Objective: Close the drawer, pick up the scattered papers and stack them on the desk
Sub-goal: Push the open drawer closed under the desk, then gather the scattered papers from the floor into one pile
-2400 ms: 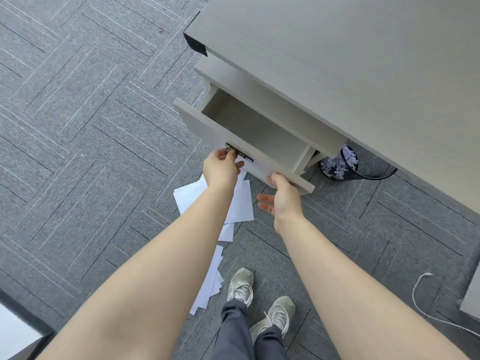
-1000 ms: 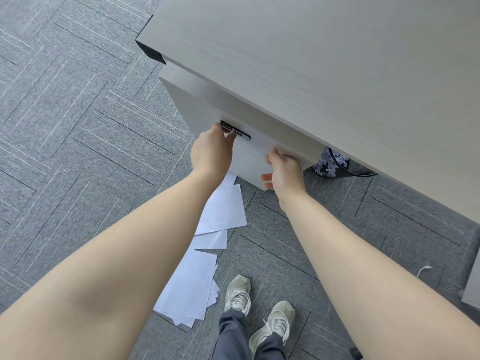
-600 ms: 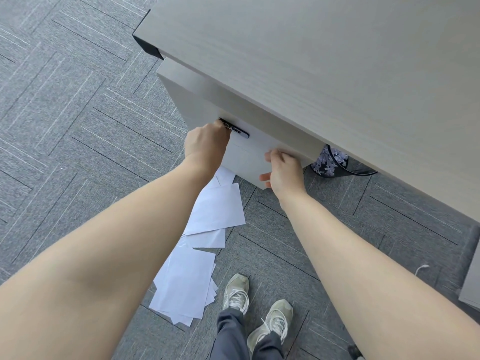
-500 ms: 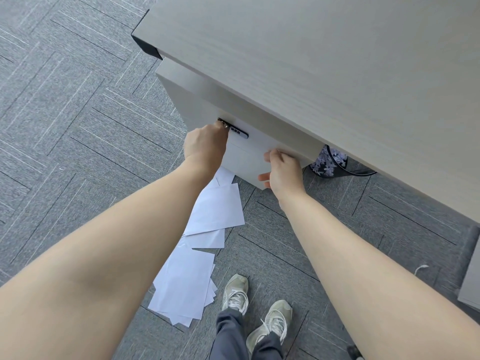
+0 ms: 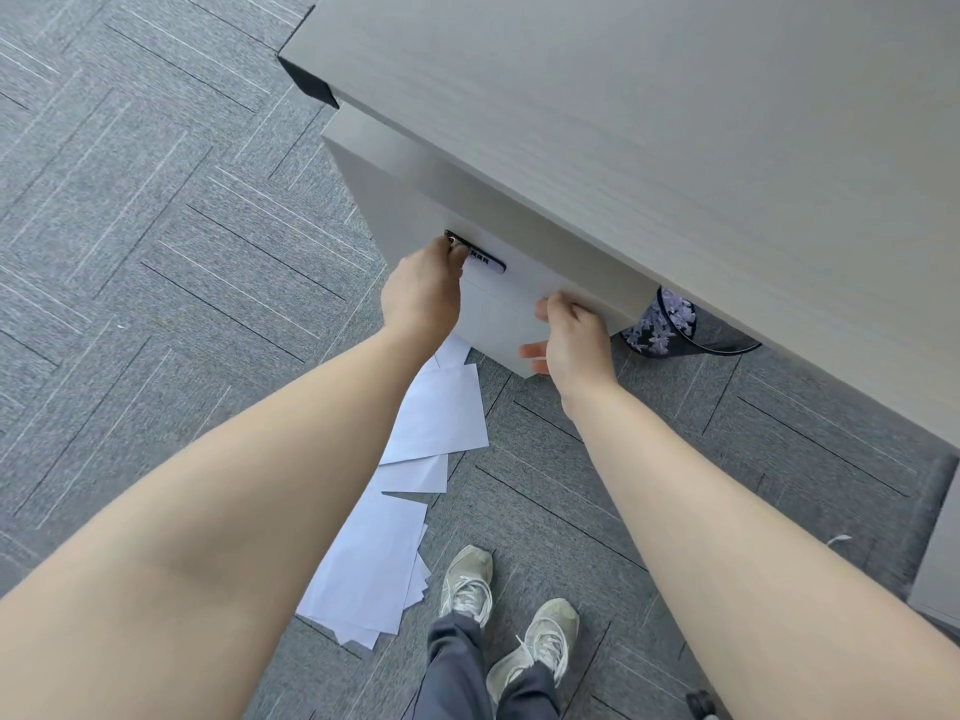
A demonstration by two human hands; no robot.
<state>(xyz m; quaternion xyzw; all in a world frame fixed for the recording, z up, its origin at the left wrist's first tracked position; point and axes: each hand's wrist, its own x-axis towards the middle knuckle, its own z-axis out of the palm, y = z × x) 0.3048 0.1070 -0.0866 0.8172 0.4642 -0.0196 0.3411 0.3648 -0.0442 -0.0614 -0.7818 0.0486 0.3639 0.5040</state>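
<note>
Drawer (image 5: pixel 498 309) pushed in flush with its cabinet under the worktop (image 5: pixel 649 122); front faces the person, long axis running from upper left to lower right. A dark combination lock (image 5: pixel 485 260) sits at the front's upper left.

Left hand (image 5: pixel 423 296) at the lock end, fingers curled against the front's top edge; what they grip, if anything, is hidden behind the hand. Right hand (image 5: pixel 571 337) pressed on the front's lower right part, fingers bent onto the panel, thumb spread below, nothing held.

Scattered papers (image 5: pixel 405 475): white sheets on the grey carpet floor (image 5: pixel 156 262) just below the drawer, overlapping in a loose line. Line runs from the cabinet foot down and left toward the person's feet. Upper sheets partly hidden by the left forearm; lower ones fan at the corners beside the left sneaker (image 5: pixel 467 584). Right sneaker (image 5: pixel 540 646) just beside it, grey trouser legs below.

A wastebasket (image 5: pixel 670 324) with a floral liner shows under the worktop, right of the cabinet.
</note>
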